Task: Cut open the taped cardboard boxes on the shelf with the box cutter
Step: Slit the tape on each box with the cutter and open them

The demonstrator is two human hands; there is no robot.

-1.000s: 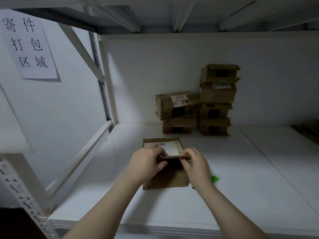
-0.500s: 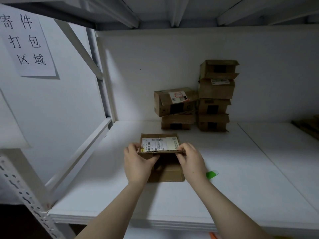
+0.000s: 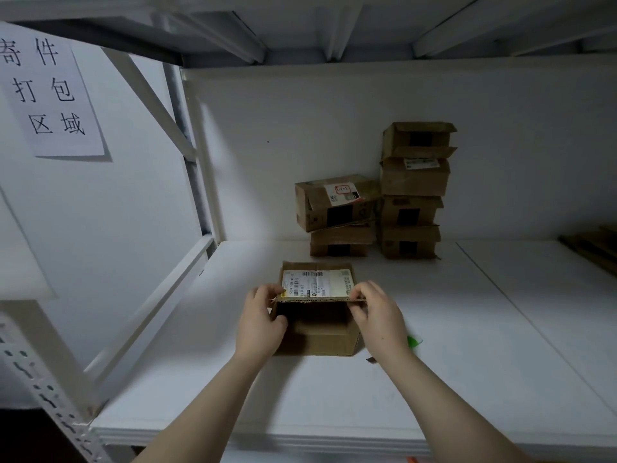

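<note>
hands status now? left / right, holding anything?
Left hand: pinches the left end of the labelled flap on the front box.
Right hand: pinches the same flap's right end.

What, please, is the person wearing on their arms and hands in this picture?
Nothing that shows: the left hand and right hand are ungloved, with no rings or watch visible, and the left forearm and right forearm are bare to the frame's edge, no sleeve in view.

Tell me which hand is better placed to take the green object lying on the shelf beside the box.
Probably the right hand: the green object lies just beside it, while the left hand is on the far side of the box. Both pinch its flap.
</note>
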